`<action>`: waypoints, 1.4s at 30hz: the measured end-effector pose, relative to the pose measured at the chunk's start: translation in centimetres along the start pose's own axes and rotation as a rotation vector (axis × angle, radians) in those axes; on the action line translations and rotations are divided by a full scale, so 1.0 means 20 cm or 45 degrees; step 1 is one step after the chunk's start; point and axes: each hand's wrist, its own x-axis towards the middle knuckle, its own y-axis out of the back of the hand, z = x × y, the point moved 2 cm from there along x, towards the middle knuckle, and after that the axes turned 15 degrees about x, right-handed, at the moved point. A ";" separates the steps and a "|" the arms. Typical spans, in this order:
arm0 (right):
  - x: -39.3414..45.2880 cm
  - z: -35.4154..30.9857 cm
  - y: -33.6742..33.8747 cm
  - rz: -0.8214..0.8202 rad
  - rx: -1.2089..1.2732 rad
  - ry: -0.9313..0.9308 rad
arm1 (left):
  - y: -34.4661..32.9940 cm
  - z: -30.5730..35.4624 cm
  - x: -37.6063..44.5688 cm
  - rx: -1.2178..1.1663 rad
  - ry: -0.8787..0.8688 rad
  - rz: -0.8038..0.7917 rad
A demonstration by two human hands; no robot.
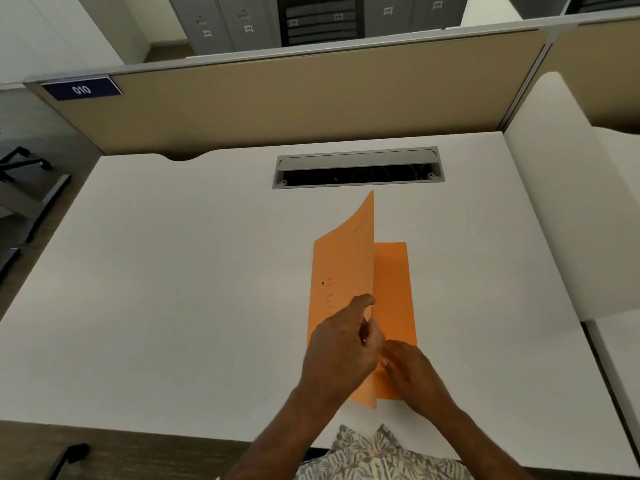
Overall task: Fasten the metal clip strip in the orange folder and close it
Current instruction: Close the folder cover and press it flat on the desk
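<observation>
An orange folder (393, 289) lies on the white desk (173, 289), half open. Its front cover (343, 258) stands nearly upright, printed side facing left, and the back cover lies flat to the right. My left hand (341, 348) pinches the free edge of the raised cover about halfway down, thumb on the outside. My right hand (412, 372) rests on the near part of the flat back cover, fingers pressed down close to the left hand. The metal clip strip is hidden behind the raised cover and my hands.
A grey cable slot (358, 166) is set into the desk just beyond the folder. A beige partition (277, 105) closes the far edge, and a white side panel (547, 202) rises on the right. Bare desk surface spreads to the left.
</observation>
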 end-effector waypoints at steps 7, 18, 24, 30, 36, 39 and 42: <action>-0.02 0.04 -0.01 0.057 -0.063 -0.111 | 0.13 -0.06 0.00 0.030 0.073 0.037; -0.01 0.07 -0.04 0.093 -0.143 -0.070 | 0.48 -0.46 -0.15 0.024 0.297 0.288; -0.02 0.06 0.00 0.101 0.016 -0.063 | 0.31 -0.30 -0.12 -0.186 0.158 0.205; -0.05 -0.02 0.06 0.287 0.465 -0.246 | -0.01 -0.07 -0.06 -0.173 0.080 0.092; -0.10 -0.10 0.13 0.359 0.992 -0.415 | -0.29 0.07 0.01 0.086 -0.128 -0.082; -0.12 -0.06 0.15 0.438 1.024 -0.458 | -0.41 0.04 0.02 0.120 -0.149 -0.183; -0.12 0.02 0.15 0.474 0.804 -0.418 | -0.51 -0.04 0.00 0.167 -0.167 -0.182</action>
